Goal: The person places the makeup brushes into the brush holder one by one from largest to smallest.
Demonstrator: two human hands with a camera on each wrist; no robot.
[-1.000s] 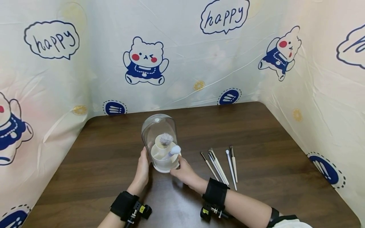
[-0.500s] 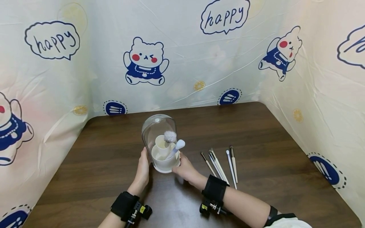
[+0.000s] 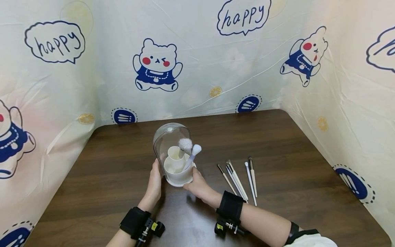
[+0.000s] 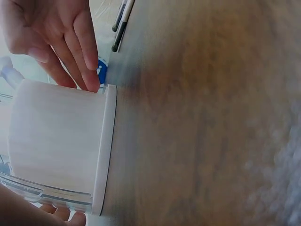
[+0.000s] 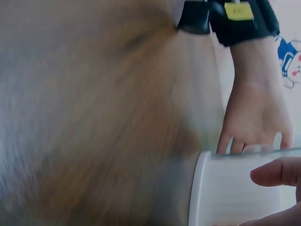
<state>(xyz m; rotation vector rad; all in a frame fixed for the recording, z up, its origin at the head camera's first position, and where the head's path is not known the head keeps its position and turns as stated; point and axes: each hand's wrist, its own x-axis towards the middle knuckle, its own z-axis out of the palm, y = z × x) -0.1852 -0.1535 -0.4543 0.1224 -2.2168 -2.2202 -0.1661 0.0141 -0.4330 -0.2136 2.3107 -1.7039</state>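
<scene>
A white makeup brush holder (image 3: 178,177) with a domed clear cover (image 3: 159,141), open at its front right, stands on the table. A fluffy-headed makeup brush (image 3: 185,144) and a smaller pale-blue-handled brush (image 3: 192,156) lean out of its cups through the opening. My left hand (image 3: 155,183) holds the holder's left side, its fingers passing behind the clear cover. On the right side, my right hand (image 3: 200,185) has its fingertips at the holder's lower wall. The left wrist view shows those fingers (image 4: 84,40) fairly straight; the right thumb (image 5: 280,172) overlaps the white wall in the right wrist view.
Several slim makeup brushes (image 3: 238,181) lie on the brown table (image 3: 287,164) to the right of the holder, close to my right forearm. A printed sheet (image 3: 200,61) with cartoon bears hangs around the table's back and sides.
Both brushes have swung right and up as the holder's inner cups turned inside the cover. My right hand shifted slightly along the wall; the left hand and cover stayed in place.
</scene>
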